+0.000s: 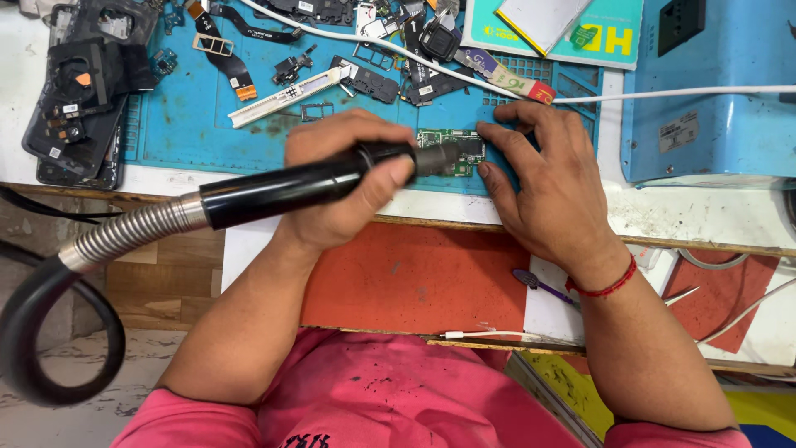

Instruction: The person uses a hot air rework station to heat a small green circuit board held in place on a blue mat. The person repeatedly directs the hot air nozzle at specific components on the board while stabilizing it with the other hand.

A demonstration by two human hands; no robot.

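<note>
The left hand (344, 178) covers the near end of the green circuit board (452, 152), and the hot-air tool's nozzle (435, 158) hides its middle. At the worktop's far edge, the scattered phone parts (315, 12) are cut off by the frame. The black hose (50, 332) runs out at the left edge.

From my feed the bench is bright and evenly lit, the light seeming to come from above, with only short soft shadows under the hands and the black handle (307, 182). I see mild glare along that handle and on the white bench edge (705, 220), which looks slightly washed out, while the blue mat (191, 116) keeps strong colour. Focus holds sharp across the middle, and the bench edge bows a little toward the frame's sides from the wide lens.
</note>
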